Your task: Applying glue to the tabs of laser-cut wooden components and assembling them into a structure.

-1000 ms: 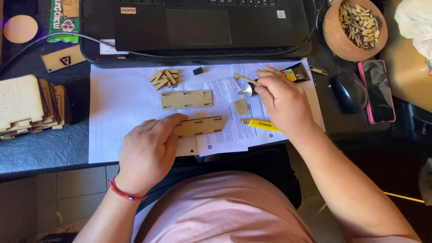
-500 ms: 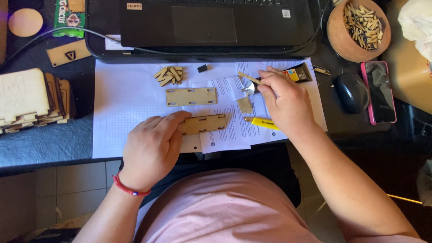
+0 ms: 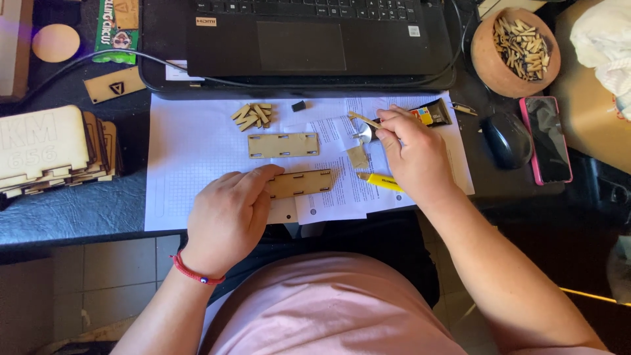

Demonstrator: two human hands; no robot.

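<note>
My left hand (image 3: pixel 227 213) lies flat on the white paper (image 3: pixel 190 151), its fingers pressing the left end of a slotted wooden panel (image 3: pixel 302 183). A second slotted wooden panel (image 3: pixel 283 144) lies just above it. My right hand (image 3: pixel 414 154) pinches a thin wooden stick (image 3: pixel 361 119), whose tip rests at a small blob on the paper, next to a black glue tube (image 3: pixel 434 114). A small wooden piece (image 3: pixel 358 157) and a yellow marker (image 3: pixel 380 181) lie under that hand. A little pile of wooden pegs (image 3: pixel 252 115) sits higher up.
A black laptop (image 3: pixel 315 39) stands behind the paper. At the right are a clay bowl of wooden pegs (image 3: pixel 516 46), a black mouse (image 3: pixel 507 139) and a pink-cased phone (image 3: pixel 547 139). A stack of wooden boards (image 3: pixel 49 151) is at the left.
My right hand has shifted slightly with the stick near the glue tube. My left hand stays on the panel. The view has moved a little.
</note>
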